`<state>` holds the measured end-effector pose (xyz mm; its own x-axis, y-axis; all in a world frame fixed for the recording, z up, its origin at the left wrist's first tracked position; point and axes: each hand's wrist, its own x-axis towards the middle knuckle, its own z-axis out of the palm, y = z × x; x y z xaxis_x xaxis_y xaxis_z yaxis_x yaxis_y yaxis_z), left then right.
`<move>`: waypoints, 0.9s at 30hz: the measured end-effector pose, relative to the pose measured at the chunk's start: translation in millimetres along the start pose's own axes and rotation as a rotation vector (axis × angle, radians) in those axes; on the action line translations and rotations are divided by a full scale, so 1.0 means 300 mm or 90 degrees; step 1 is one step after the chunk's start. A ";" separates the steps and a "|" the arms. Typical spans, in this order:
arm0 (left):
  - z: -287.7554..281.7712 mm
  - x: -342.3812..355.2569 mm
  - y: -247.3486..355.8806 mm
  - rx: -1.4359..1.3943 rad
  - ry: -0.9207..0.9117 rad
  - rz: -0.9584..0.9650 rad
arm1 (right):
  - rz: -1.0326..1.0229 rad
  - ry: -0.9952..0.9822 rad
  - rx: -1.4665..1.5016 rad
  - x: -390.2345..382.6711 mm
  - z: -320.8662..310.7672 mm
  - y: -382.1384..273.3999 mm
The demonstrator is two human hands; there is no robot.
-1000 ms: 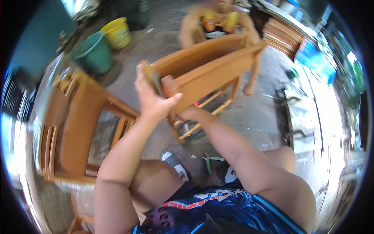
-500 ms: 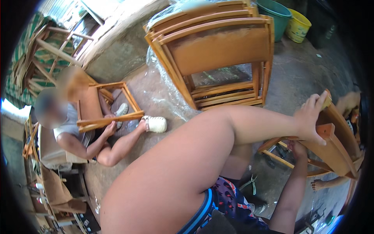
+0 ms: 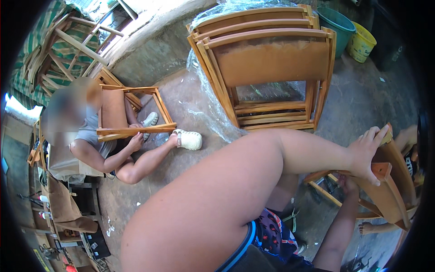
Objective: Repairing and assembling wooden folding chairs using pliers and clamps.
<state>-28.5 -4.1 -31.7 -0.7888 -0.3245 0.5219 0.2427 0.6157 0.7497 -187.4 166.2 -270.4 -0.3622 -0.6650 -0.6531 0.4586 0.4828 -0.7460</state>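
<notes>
A brown wooden folding chair (image 3: 392, 199) is tilted at the right of the view. My left hand (image 3: 364, 152) grips its upper end, fingers over the top and thumb lower down. My right hand (image 3: 347, 183) is lower, closed on the chair's frame beneath the seat panel, its fingertips partly hidden. Pale-green pliers (image 3: 290, 216) lie on the floor below my arms, partly hidden. Behind the chair, a co-worker's arm (image 3: 405, 136) and bare foot (image 3: 368, 228) show at the right edge.
Several folded chairs (image 3: 272, 61) stand on plastic wrap (image 3: 206, 95). A seated co-worker (image 3: 86, 140) holds a chair frame (image 3: 136, 129) at the left, beside a tool bench (image 3: 68, 213). Unfinished frames (image 3: 72, 50) lean at top left; teal (image 3: 342, 31) and yellow (image 3: 360, 45) buckets stand behind.
My view has swung left, bringing the seated co-worker into sight; the held chair now appears far right instead of centre. Both my hands stay on it.
</notes>
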 end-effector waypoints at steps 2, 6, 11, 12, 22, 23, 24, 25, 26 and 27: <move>-0.007 -0.016 -0.020 0.010 0.032 0.011 | -0.016 -0.005 -0.020 -0.046 0.077 -0.027; 0.022 -0.013 0.016 -0.014 0.005 0.002 | -0.056 0.091 0.142 -0.190 0.055 0.004; -0.081 -0.037 0.102 -0.043 -0.085 -0.058 | -0.052 0.393 0.091 -0.228 -0.127 0.373; -0.096 -0.034 0.118 -0.045 -0.122 -0.067 | 0.046 0.399 0.014 -0.248 -0.169 0.516; -0.117 -0.028 0.119 0.039 -0.160 -0.087 | 0.326 0.146 -0.704 -0.261 0.342 0.859; -0.106 -0.023 0.114 0.038 -0.172 -0.084 | 0.312 0.114 -0.750 -0.246 0.332 0.905; -0.094 -0.019 0.109 0.032 -0.151 -0.074 | 0.314 0.115 -0.738 -0.244 0.321 0.932; -0.085 -0.016 0.102 0.028 -0.128 -0.066 | 0.275 0.084 -0.697 -0.254 0.308 0.941; -0.077 -0.014 0.092 0.035 -0.114 -0.054 | 0.236 0.055 -0.657 -0.256 0.306 0.952; -0.074 -0.007 0.085 0.036 -0.121 -0.054 | 0.236 0.054 -0.650 -0.250 0.313 0.963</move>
<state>-8.1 -3.6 -4.7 -0.8984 -0.2394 0.3681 0.1428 0.6334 0.7605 48.6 302.0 -424.9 -0.4132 -0.3582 -0.8372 -0.3255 0.9167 -0.2316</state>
